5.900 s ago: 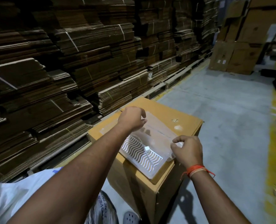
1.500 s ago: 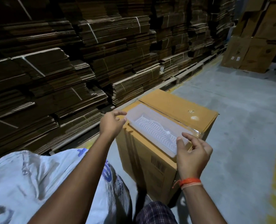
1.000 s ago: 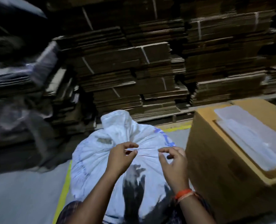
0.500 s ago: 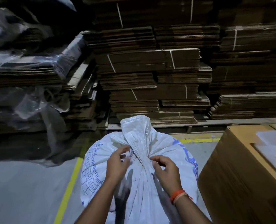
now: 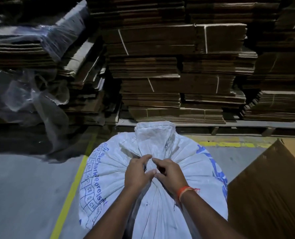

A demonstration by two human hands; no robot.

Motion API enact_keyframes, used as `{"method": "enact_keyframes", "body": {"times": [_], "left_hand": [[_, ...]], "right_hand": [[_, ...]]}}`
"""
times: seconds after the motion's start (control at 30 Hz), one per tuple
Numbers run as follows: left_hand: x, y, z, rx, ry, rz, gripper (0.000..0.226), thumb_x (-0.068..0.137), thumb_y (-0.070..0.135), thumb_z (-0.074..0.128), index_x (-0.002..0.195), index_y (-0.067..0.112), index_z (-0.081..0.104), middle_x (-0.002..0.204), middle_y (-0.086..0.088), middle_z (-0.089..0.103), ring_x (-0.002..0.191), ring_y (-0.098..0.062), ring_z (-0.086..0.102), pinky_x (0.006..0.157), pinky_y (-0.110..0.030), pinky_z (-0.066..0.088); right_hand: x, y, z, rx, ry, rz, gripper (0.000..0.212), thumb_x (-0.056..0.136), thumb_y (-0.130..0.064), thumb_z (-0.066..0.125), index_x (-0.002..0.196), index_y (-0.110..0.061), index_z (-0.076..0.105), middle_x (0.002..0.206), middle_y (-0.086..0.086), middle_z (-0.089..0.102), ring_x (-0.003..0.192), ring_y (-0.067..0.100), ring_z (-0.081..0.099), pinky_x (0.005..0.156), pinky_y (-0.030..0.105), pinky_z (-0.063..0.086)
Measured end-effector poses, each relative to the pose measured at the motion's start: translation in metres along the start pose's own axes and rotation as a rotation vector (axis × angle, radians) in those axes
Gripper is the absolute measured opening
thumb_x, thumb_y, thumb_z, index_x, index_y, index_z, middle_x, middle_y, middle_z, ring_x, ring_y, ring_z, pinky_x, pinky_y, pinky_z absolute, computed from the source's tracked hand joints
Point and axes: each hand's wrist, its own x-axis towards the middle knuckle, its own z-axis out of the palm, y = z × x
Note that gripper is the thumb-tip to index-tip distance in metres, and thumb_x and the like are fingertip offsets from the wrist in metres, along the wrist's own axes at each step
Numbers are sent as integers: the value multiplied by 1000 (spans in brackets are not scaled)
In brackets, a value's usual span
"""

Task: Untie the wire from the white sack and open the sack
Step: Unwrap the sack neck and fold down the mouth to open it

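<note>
Sack (image 5: 186, 169) sat on the floor beside a box (image 5: 267, 187), neck bunched up tight. Left hand (image 5: 137, 173) and right hand (image 5: 169, 173) both had curled fingers pinching at the gather, probably on the wire, though it was too dim to see it.

We are in a warehouse or packaging store: strapped bundles of flattened cardboard cartons (image 5: 176, 66) are stacked high along the far side. At far left more stacks sit under plastic wrap (image 5: 39, 42), and a yellow line (image 5: 69, 195) marks the grey concrete floor (image 5: 22, 195).
</note>
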Motion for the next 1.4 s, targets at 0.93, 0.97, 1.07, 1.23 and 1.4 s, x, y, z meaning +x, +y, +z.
{"method": "enact_keyframes", "body": {"times": [0.93,0.97,1.07,1.23,1.4], "left_hand": [[-152,22,-34,-130,168,111,12,84,25,81,95,30,79,108,7,55,95,0,63,83,-22,55],[-161,22,-32,-117,152,120,12,84,26,80,95,30,79,108,7,55,92,-2,64,80,-16,52],[-183,20,-22,-44,107,113,10,85,30,78,95,33,78,110,11,54,88,-1,64,76,-10,48],[-197,21,-9,102,93,38,22,83,46,71,84,24,72,109,7,54,88,-13,64,78,-31,53],[-203,23,-20,-54,96,115,10,80,21,75,80,31,75,103,4,56,86,-2,64,75,-13,50]], "right_hand": [[-150,-43,-24,219,266,80,19,80,-9,73,72,-26,73,74,-8,73,76,6,68,71,22,53],[-160,-42,-22,223,267,95,19,80,-7,72,71,-25,73,73,-8,73,74,5,67,68,20,52],[-186,-37,-16,198,275,147,22,79,-3,71,69,-23,71,67,-7,71,66,1,63,60,12,45],[-204,-28,-12,162,287,193,21,78,-6,70,68,-25,70,66,-5,71,67,4,63,57,10,43],[-201,-18,-10,102,305,198,23,78,-8,69,69,-29,69,68,-10,70,71,3,64,60,12,45]]}}
